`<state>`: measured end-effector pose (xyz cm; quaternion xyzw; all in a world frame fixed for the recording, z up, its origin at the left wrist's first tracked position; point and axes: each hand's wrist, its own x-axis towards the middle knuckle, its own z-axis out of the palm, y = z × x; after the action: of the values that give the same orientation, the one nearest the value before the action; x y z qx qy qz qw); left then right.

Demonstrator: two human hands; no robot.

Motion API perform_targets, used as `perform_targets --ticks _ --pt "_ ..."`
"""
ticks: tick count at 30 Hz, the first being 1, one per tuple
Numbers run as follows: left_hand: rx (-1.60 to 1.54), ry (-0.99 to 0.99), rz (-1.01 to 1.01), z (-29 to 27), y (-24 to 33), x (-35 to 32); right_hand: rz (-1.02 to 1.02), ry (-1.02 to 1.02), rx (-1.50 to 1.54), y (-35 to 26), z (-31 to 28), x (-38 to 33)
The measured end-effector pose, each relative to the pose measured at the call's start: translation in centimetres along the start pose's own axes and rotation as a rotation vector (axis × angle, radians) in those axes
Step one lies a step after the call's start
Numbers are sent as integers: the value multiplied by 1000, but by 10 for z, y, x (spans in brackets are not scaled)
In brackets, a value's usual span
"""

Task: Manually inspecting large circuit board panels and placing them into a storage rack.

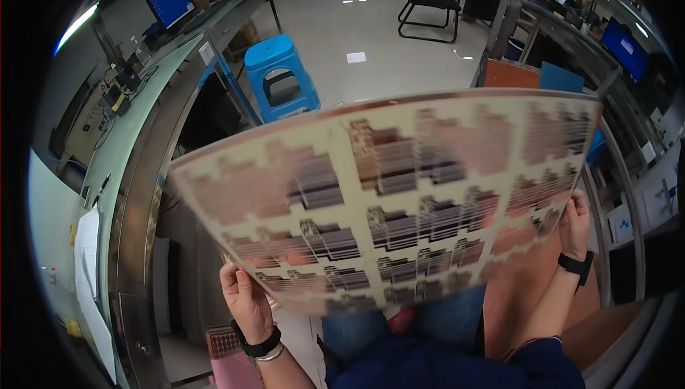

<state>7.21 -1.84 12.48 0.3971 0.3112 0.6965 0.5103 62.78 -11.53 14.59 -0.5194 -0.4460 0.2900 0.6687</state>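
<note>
Two hands held one large flexible sheet (399, 196) up in front of the person, above the lap; the sheet was pale cream with rows of copper-coloured and dark stepped patterns, and it bowed so that its upper edge curved from lower left to upper right; the left hand (246, 298) gripped the lower left edge, its fingers (230, 275) closed over the rim near the corner; the right hand (575, 225) pinched the right edge, thumb and fingers shut on the border, with a dark band on that wrist; another dark band and a bracelet sat on the left wrist; the sheet touched nothing but the hands; a long counter (135, 139) ran along the left side, close to the sheet's left corner, carrying cables, papers and a monitor (170, 2) with a blue screen at its far end; a blue plastic stool (280, 75) stood just beyond the sheet's upper edge; past it lay a wide stretch of glossy grey floor (371, 25), open as far as a black chair (430, 0); a second counter (571, 39) with screens bordered the right side, near the sheet's upper right corner.
</note>
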Motion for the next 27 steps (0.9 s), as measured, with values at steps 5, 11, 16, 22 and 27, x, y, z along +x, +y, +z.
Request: perform_targets --ticks 5,11,16,22,27 --pt "169 -240 384 -17 -27 18 -102 180 510 6 38 10" --pt "-118 -71 -341 29 -40 -6 48 79 868 39 51 9" --pt "-331 -14 -452 50 -38 -6 61 72 966 29 49 -1" --pt "-123 -18 -740 17 -58 -33 101 21 1078 41 68 -19" --pt "92 95 -738 73 -28 -39 100 -29 1156 54 72 -39"
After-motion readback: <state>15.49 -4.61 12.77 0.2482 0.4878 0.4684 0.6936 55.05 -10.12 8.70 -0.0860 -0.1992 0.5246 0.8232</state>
